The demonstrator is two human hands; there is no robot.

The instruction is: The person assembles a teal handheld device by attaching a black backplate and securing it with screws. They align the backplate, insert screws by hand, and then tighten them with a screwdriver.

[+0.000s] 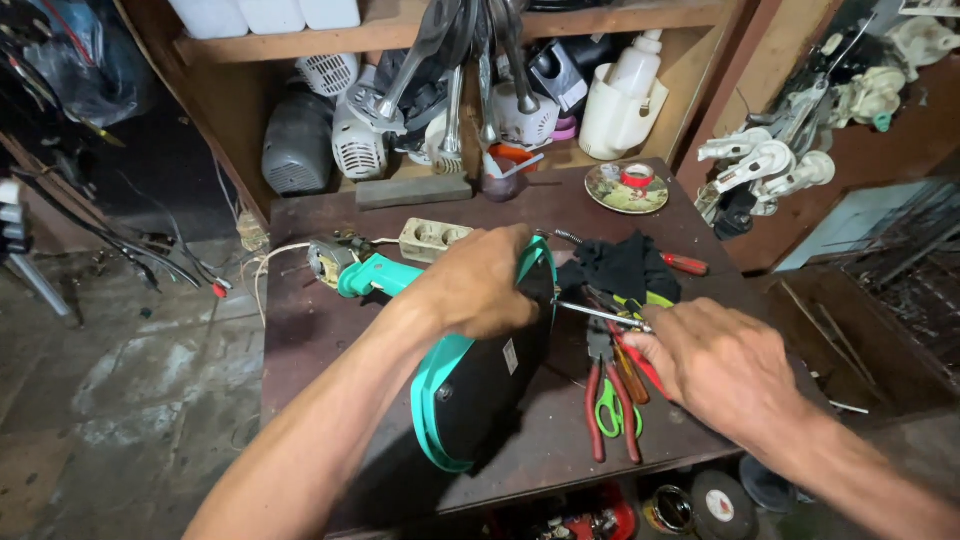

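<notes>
Because the teal and black appliance (470,390) stands on its edge near the middle of the table (330,330), it seems to be a stiff plastic body, probably of middle weight and a little smooth, so a firm hold on the upper rim looks best. The left hand (478,285) does this: its fingers are closed over the top of the housing and keep it upright. To the left, the teal handle (375,277) points toward the back left corner, where a cable end (325,260) and a beige socket strip (432,238) lie. The right hand (715,365) is closed around a screwdriver (600,314), whose thin metal shaft reaches to the side of the housing. Just beside this hand, toward the front edge, lie red pliers (597,400) and green scissors (608,408), close enough to be in the way. A black cloth (620,268) and a red-handled tool (683,264) lie behind, and a small plate (627,188) sits at the back right corner.
</notes>
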